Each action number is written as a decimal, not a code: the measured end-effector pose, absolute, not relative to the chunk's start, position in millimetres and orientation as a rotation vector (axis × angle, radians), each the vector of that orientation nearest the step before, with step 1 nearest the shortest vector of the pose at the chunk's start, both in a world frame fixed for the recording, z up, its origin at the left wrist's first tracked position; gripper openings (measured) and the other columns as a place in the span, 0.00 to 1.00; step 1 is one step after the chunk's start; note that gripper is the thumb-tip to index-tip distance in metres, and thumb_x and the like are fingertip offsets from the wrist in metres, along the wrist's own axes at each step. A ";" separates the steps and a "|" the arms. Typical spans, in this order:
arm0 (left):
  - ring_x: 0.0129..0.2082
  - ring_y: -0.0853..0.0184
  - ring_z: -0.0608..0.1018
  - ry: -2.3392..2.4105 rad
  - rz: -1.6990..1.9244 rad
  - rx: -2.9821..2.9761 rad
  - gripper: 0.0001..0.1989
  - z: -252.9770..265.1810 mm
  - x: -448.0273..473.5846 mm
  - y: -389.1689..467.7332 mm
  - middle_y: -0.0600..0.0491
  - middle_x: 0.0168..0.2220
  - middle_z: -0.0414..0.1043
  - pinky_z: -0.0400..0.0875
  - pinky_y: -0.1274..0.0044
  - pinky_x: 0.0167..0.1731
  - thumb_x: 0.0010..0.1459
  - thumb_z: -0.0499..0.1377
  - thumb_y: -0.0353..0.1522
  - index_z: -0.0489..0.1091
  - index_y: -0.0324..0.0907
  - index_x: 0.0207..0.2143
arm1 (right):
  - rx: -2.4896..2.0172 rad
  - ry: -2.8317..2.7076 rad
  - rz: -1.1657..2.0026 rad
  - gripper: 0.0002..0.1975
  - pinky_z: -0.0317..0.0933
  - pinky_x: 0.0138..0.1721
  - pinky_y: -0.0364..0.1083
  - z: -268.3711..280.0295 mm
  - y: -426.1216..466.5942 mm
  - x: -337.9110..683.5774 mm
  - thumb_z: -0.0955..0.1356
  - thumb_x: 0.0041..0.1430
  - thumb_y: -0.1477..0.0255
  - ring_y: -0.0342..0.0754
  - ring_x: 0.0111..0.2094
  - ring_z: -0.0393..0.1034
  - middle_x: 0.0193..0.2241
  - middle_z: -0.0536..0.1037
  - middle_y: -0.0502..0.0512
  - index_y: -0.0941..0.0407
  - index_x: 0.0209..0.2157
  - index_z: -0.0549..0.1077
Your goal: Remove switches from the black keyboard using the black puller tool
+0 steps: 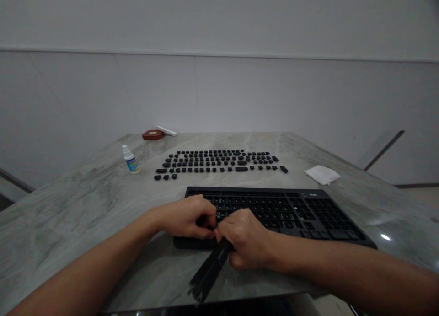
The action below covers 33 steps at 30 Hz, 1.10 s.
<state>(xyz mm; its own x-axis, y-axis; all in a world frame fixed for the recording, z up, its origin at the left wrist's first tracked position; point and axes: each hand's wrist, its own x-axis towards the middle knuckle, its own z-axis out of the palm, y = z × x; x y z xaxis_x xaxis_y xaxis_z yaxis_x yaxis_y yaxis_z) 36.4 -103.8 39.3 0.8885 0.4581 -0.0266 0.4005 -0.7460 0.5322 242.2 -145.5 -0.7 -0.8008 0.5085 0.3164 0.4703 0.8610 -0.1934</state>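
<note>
A black keyboard [284,211] lies at the table's front, with bare key sockets visible over much of it. My right hand [247,238] is closed round a long, narrow black bar [209,272], whose free end points toward me and down to the left; its exact kind is unclear. Over the keyboard's left front part, my left hand [192,216] is curled with its fingertips pinched. These fingertips meet those of my right hand, and whatever lies between them is too small or hidden to make out.
Loose black keycaps [209,163] lie in rows behind the keyboard on the grey marbled table [99,201]. A white spray bottle [131,159] with a blue label stands left. Farther back are a reddish-brown case [152,135] and a white strip [166,131]. White folded tissue [321,174] lies right.
</note>
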 end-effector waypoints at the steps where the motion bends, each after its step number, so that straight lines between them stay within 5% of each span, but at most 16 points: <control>1: 0.28 0.71 0.71 0.618 0.142 2.508 0.07 39.3 36.3 -103.7 0.59 0.27 0.70 0.61 0.76 0.40 0.55 0.65 0.32 0.70 0.40 0.31 | -0.722 -2.671 0.138 0.07 0.47 0.20 0.43 -1.1 -145.6 242.5 0.64 0.37 0.76 0.47 0.20 0.68 0.18 0.73 0.51 0.57 0.24 0.71; 14: 0.28 0.72 0.70 0.657 0.111 2.493 0.07 39.0 35.9 -103.4 0.59 0.28 0.69 0.60 0.74 0.41 0.54 0.65 0.31 0.69 0.39 0.31 | -0.793 -2.519 0.450 0.02 0.48 0.21 0.41 5.5 -146.1 240.6 0.65 0.40 0.77 0.42 0.18 0.61 0.16 0.70 0.50 0.58 0.20 0.69; 20: 0.27 0.72 0.69 0.600 0.160 2.482 0.05 39.6 34.6 -101.9 0.59 0.26 0.68 0.61 0.77 0.36 0.51 0.64 0.26 0.68 0.39 0.29 | -1.101 -2.336 0.703 0.13 0.41 0.20 0.40 14.6 -144.9 237.6 0.65 0.47 0.75 0.37 0.15 0.48 0.12 0.59 0.47 0.59 0.13 0.62; 33: 0.27 0.71 0.69 0.556 0.161 2.424 0.05 41.5 32.2 -100.0 0.57 0.27 0.68 0.63 0.80 0.29 0.50 0.62 0.27 0.70 0.39 0.31 | -1.004 -2.281 0.714 0.10 0.38 0.20 0.40 8.2 -143.6 239.4 0.64 0.44 0.76 0.36 0.15 0.48 0.12 0.57 0.46 0.59 0.14 0.61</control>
<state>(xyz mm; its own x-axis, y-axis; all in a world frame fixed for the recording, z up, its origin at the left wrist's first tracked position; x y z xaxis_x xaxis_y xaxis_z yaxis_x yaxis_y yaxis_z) 32.2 -100.0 41.5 0.9031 0.4288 -0.0221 0.3507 -0.7069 0.6142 239.4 -143.6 8.2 -0.5748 0.7752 0.2620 0.4877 0.5816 -0.6511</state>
